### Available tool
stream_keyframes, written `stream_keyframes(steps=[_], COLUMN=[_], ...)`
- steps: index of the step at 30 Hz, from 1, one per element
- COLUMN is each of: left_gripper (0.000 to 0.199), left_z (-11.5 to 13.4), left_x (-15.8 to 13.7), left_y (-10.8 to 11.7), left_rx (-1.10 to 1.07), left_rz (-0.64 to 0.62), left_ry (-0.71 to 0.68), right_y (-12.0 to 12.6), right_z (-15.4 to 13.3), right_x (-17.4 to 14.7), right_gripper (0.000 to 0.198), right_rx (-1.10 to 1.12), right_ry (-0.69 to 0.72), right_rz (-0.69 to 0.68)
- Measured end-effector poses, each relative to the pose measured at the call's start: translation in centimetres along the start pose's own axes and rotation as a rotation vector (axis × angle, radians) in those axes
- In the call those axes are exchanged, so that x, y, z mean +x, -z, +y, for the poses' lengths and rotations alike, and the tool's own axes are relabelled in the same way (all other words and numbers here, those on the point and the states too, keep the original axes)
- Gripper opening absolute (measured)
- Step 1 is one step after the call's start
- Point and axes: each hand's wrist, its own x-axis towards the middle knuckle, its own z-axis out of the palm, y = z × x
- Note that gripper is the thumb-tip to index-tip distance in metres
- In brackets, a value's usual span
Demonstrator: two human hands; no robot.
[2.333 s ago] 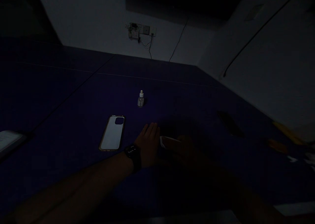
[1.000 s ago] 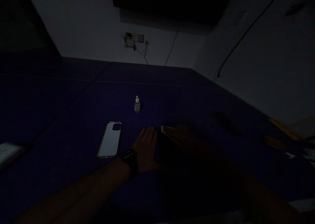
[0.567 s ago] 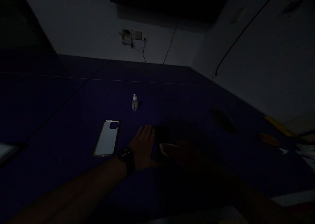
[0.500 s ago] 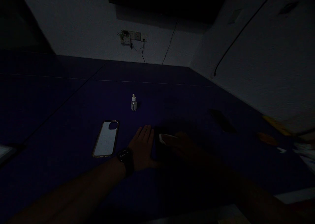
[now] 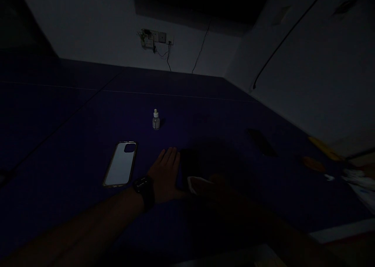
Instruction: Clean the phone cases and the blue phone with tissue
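Observation:
My left hand (image 5: 164, 177), with a dark watch on its wrist, lies flat with its fingers stretched out. Its finger and thumb side rests along the left edge of a dark flat slab (image 5: 190, 161), which looks like a phone; deep shadow hides much of it. Over that slab, my right hand (image 5: 218, 185) presses a small white cloth or wipe (image 5: 193, 180) under its fingers. To the left of my left hand lies a phone case (image 5: 119, 167) with a pale back and a camera cutout. Beyond the hands stands a small dropper bottle (image 5: 156, 122) with a white cap.
The room is very dim. The table (image 5: 88, 134) has a blue-purple surface. At the right lie another dark flat object (image 5: 261, 142), an orange-brown item (image 5: 313, 164), a yellow item (image 5: 325, 147) and white crumpled stuff (image 5: 356, 178). Wall sockets (image 5: 156, 36) with cables are at the back.
My right hand has drawn the white cloth down the dark slab, closer to me. My left hand stays flat at its edge. The whole view has shifted slightly.

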Motion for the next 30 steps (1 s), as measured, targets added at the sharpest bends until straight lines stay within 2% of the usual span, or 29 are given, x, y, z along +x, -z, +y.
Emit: stream_keyframes(steps=[2,4,9,13,16,20,24,27,30], left_gripper=[0.131,0.132,0.137,0.137,0.136,0.137,0.136,0.137,0.136], left_z=[0.1,0.1,-0.1,-0.2,-0.2,0.0,0.1,0.0,-0.1], left_x=[0.0,0.1,0.0,-0.1,-0.1,0.0,-0.1,-0.1,-0.1], left_y=[0.0,0.1,0.2,0.1,0.0,0.2,0.3,0.0,-0.3], left_rx=[0.003,-0.003,-0.028,-0.032,-0.032,-0.03,-0.015,-0.003,-0.006], left_rz=[-0.004,-0.015,-0.013,-0.005,-0.004,-0.021,-0.037,-0.005,0.026], left_ry=[0.002,0.003,-0.007,-0.014,-0.013,-0.002,0.007,-0.007,-0.027], right_y=[0.1,0.3,1.2,1.6,1.3,0.3,-0.4,-0.3,0.1], right_z=[-0.6,-0.1,4.8,7.5,6.7,3.4,0.4,0.1,2.1], right_x=[-0.6,-0.1,4.0,6.1,5.4,1.6,-1.8,-2.0,0.2], right_gripper=[0.068,0.066,0.054,0.053,0.055,0.065,0.074,0.07,0.063], right_rx=[-0.002,-0.025,-0.135,-0.163,-0.149,-0.138,-0.108,-0.089,-0.101], right_ry=[-0.004,-0.036,-0.074,-0.097,-0.074,-0.027,0.031,0.016,-0.018], right_rz=[-0.044,-0.027,0.126,0.167,0.154,0.112,-0.016,-0.04,0.032])
